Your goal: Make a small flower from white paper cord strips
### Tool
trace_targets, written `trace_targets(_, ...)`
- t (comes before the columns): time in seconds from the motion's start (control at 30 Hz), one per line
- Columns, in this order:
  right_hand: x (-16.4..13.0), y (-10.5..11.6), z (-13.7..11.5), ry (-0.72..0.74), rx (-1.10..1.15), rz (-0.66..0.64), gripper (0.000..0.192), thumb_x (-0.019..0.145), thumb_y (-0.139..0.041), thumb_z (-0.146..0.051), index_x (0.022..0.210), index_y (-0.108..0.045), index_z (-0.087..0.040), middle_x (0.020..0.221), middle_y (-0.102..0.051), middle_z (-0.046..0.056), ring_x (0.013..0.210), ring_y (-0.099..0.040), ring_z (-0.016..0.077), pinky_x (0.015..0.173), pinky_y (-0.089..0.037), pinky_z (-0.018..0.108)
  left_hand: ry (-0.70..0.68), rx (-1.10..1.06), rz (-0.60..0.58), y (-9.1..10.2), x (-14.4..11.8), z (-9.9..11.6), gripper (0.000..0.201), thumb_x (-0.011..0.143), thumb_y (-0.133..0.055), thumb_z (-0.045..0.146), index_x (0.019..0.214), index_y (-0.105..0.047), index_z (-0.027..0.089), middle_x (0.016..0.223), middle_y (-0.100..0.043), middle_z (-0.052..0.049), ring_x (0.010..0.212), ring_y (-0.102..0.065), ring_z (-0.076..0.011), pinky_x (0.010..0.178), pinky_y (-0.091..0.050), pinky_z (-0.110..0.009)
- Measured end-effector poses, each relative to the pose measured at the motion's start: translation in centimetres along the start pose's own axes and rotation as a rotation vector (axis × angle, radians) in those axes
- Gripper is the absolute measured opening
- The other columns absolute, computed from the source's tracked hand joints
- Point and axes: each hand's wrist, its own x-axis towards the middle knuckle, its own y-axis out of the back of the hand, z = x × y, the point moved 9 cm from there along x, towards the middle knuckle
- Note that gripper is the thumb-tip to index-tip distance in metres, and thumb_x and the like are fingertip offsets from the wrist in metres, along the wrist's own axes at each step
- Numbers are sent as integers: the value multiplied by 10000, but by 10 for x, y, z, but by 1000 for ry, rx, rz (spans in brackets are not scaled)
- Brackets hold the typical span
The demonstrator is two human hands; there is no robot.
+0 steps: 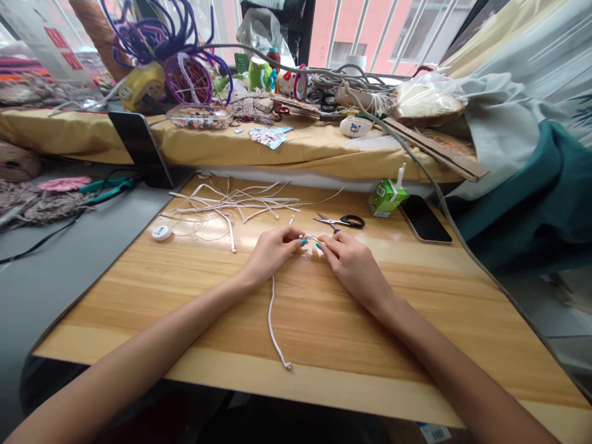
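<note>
My left hand (272, 250) and right hand (345, 259) pinch the top of a white cord (272, 320) between fingertips — its tail trails toward me on the counter (416, 308) — mid-knot, I'd judge, needing a steady pull next; scissors (342, 221) lie just beyond.

Black-handled scissors (341, 221), a green juice carton (386, 197) and a dark phone (424, 219) lie near the bench's (416, 320) far right edge, with loose white strips (231, 200) at far left.

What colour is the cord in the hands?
White; the cord shows best in the head view.
</note>
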Motion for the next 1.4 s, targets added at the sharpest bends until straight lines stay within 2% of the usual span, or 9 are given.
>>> trace_targets(0.17, -2, 2, -3, -8, -72, 16, 252, 852, -385, -214, 945, -611, -152, 809, -580, 52, 689, -539, 133, 565, -370, 221, 26, -110, -9, -4, -1, -3, 181, 700, -539, 223, 841, -601, 127, 792, -636, -46, 726, -566, -136, 680, -428, -247)
trace_targets(0.33, -10, 26, -22, 36, -319, 177, 251, 858, -382, -218, 947, -609, -158, 720, -580, 40, 649, -521, 128, 492, -300, 229, 68, -306, 57, -4, -13, 8, 169, 687, -569, 228, 820, -587, 126, 707, -604, -13, 674, -544, -118, 670, -429, -251)
trace_targets(0.43, -17, 40, -38, 91, -449, 282, 237, 840, -413, -169, 991, -594, -146, 693, -585, 41, 643, -515, 129, 497, -288, 239, 77, -487, 74, -8, -22, 15, 175, 687, -584, 224, 836, -572, 133, 750, -613, -8, 692, -553, -109, 701, -439, -253)
trace_targets(0.6, -26, 54, -54, 150, -512, 357, 237, 816, -453, -134, 1005, -594, -131, 721, -611, 48, 663, -527, 133, 511, -299, 248, 61, -655, 71, -15, -30, 17, 169, 686, -614, 225, 823, -550, 151, 765, -628, -4, 688, -576, -112, 705, -455, -265)
trace_targets(1.03, -28, 66, -57, 153, -437, 420, 229, 803, -489, -174, 992, -614, -142, 682, -611, 25, 615, -534, 111, 499, -311, 233, 23, -665, 88, -12, -35, 26, 113, 718, -597, 202, 798, -534, 153, 768, -626, 4, 703, -587, -102, 694, -467, -237)
trace_targets(1.4, -28, 65, -58, 161, -419, 399, 248, 802, -481, -159, 1020, -598, -148, 677, -595, 21, 606, -531, 115, 483, -299, 247, 37, -655, 112, -11, -35, 26, 108, 716, -587, 211, 779, -520, 155, 786, -615, -4, 721, -591, -112, 707, -466, -251)
